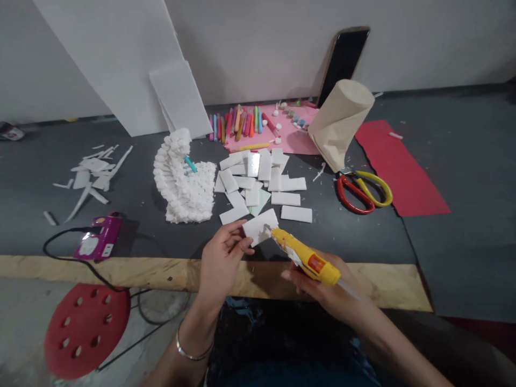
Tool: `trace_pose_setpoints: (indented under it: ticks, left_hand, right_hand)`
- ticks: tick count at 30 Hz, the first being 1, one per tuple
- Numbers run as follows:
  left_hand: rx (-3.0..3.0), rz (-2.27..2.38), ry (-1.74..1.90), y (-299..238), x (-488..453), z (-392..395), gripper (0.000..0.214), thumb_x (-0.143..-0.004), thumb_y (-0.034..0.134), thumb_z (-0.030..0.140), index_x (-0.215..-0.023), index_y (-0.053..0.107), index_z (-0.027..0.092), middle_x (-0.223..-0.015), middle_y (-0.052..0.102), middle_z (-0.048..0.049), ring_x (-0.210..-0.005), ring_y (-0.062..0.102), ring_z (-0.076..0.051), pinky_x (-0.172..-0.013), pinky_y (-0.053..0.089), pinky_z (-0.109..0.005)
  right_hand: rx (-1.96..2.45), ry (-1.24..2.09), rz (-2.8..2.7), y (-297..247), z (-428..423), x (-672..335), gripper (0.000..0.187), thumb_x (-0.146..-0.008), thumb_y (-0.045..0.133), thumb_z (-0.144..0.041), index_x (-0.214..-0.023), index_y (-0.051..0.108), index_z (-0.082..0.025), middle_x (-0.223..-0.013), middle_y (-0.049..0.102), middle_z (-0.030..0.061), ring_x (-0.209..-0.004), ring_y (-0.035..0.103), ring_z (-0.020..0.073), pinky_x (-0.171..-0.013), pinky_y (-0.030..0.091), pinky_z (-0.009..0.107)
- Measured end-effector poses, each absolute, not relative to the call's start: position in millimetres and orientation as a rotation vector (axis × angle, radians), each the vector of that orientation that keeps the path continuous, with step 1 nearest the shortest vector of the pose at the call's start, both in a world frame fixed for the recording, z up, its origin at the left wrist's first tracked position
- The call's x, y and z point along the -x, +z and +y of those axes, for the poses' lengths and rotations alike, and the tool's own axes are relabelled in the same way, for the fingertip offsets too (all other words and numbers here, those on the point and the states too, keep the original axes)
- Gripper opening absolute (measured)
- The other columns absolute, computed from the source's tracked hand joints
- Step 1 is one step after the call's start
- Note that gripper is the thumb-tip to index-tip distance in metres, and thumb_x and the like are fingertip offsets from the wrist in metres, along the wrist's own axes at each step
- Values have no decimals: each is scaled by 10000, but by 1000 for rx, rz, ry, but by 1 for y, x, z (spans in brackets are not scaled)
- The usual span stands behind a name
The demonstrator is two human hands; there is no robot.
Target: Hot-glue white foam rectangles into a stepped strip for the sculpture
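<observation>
My left hand [221, 258] pinching a foam rectangle [260, 226], right hand [322, 287] gripping the glue gun [305, 257], I judge the ten-o'clock foam swan [181, 183] part-built, the twelve-o'clock foam pile [262, 180] unused.

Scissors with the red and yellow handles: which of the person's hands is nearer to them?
Right. The right hand, gripping the glue gun, is below and left of the scissors. The left hand, holding a white piece, is much farther left.

Wall: plain white wall [282, 43], beyond your left hand [221, 263].
Table: dark grey wood-edged table [363, 239], under it.
</observation>
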State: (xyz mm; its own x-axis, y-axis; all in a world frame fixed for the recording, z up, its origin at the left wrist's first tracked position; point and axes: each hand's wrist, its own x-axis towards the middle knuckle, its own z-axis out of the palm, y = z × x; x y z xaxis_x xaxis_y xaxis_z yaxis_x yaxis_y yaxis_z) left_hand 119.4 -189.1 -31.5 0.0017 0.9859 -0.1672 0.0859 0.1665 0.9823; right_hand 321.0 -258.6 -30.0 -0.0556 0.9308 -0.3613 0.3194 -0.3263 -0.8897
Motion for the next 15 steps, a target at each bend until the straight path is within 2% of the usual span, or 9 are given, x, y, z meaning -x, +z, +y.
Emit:
trace_pose_setpoints:
  ticks: [6,15]
  left_hand:
    - [-1131,1299,1040,-34,-117,-189,365,-745,759,280,-1078,676,155,-827,724,-14,-720,688,-129,-583,630,-237]
    - [-1123,1324,1038,-33,-121,-189,365,-723,770,294,-1050,685,157,-799,708,-6,-701,686,-134,-573,629,-243]
  right_hand:
    - [1700,1414,-1253,-31,-258,-327,240,-813,705,-413,-753,591,-210,-597,614,-23,-519,542,128,-482,397,250]
    - [1615,1449,-1274,-31,-257,-319,319,-830,689,-489,-744,552,-214,-605,607,-20,-542,555,136,-502,423,259]
